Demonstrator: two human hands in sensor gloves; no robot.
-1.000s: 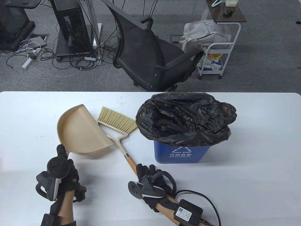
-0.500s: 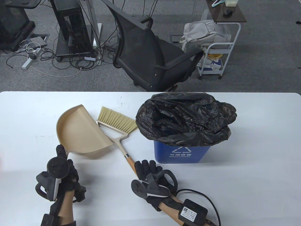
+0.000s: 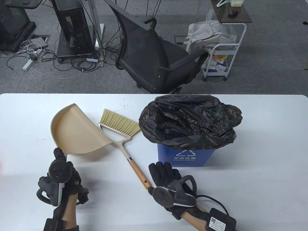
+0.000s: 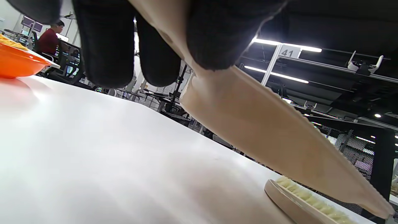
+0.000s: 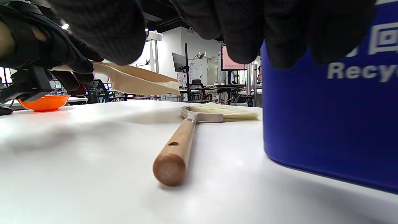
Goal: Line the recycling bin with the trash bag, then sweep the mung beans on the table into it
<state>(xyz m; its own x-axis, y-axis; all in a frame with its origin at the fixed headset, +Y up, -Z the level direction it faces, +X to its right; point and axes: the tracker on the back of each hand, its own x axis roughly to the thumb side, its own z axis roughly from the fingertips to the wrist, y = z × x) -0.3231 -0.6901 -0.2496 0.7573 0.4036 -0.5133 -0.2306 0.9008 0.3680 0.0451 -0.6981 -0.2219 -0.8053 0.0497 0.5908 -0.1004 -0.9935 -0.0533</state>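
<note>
Nearest, the right hand (image 3: 168,176) lies low over the table (image 3: 252,180), palm down, fingers loosely extended and together, holding nothing; its fingertips (image 5: 245,34) hang just above the surface, between the broom handle's end and the bin. The forearm runs in from the near right edge. To the left, the left hand (image 3: 63,172) is curled round the dustpan's handle, forearm coming up from the near edge, thumb pointing far. The dustpan (image 3: 77,131) is held tilted, its toothed edge raised off the table, as the right wrist view shows. The broom (image 3: 121,138) lies flat on the table, free of both hands, wooden handle end near, bristles far, between the dustpan and the bin. Farther right stands the blue bin (image 3: 185,156), upright, with the black bag (image 3: 190,120) draped over its rim. An orange dish (image 5: 45,102) sits at the far left. No beans can be made out.
</note>
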